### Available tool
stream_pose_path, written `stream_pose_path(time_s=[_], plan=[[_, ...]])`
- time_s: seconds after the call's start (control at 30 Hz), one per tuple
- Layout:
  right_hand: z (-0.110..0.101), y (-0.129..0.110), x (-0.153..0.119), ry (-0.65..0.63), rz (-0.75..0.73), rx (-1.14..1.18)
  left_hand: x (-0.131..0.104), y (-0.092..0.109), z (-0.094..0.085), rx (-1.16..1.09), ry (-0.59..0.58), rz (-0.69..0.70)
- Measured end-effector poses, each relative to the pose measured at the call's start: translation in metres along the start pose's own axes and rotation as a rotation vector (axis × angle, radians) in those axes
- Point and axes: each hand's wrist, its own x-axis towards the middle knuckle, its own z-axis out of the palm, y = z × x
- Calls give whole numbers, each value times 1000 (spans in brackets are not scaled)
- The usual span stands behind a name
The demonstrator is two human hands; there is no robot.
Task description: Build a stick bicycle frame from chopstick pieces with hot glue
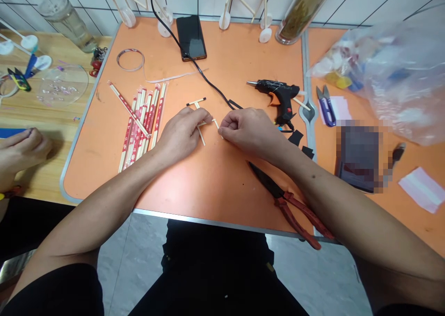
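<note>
Orange table (194, 186): stick frame (201, 135) held mid-table by left hand (184, 132), long axis near-to-far, black-tipped crossbar (196, 101) at far end; short stick (217, 124) pinched by right hand (248, 132). Coloured pieces (343, 81) contained in plastic bag (410, 93).

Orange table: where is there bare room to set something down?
The widest bare patch is at the front, between the left forearm and the pliers. Another patch lies right of the black cable, between phone and glue gun. It is crowded at left with wrapped chopsticks, centrally around left hand, right hand and stick frame, and at right by the plastic bag.
</note>
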Motion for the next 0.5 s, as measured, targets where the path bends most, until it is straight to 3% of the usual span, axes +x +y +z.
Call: stream_pose_path(time_s=[0.5], plan=[[10, -3, 9, 13, 10, -124, 0, -1, 1, -7, -2, 0]])
